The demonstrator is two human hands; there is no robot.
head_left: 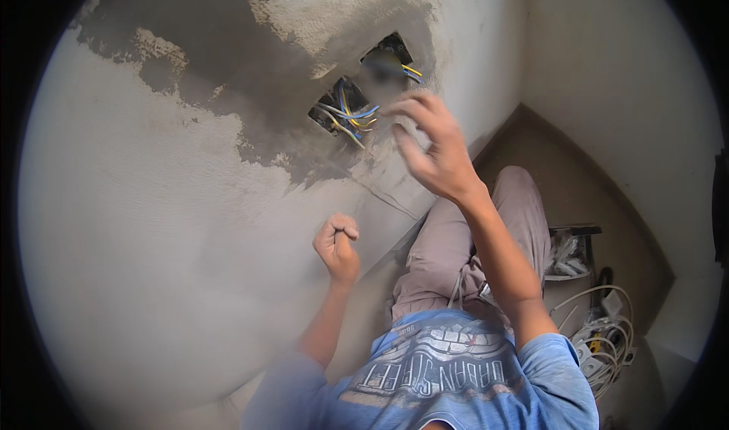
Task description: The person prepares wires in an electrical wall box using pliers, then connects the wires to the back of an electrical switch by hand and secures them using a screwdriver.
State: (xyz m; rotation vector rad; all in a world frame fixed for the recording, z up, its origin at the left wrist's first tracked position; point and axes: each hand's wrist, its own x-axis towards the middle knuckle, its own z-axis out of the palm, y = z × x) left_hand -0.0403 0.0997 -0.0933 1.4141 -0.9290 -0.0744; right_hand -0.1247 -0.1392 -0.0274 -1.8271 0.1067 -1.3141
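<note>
My right hand [429, 145] hovers beside two dark wall boxes, its fingers apart and slightly bent, partly blurred, with nothing visible in them. The lower box [328, 105] holds several loose blue, yellow and pale wires [353, 122]. The upper box [389, 44] has shorter yellow and blue wires [412, 73] at its side; part of it is blurred. My left hand [338, 244] is closed, lower down in front of the white wall, its fingers curled. I cannot make out whether it holds anything.
Dark patchy plaster [197, 58] surrounds the boxes. The walls meet in a corner at right. My legs [437, 255] rest along the floor [592, 195]. A dark open container [569, 272] with small pieces and a tangle of white cables and sockets [604, 346] lie to my right.
</note>
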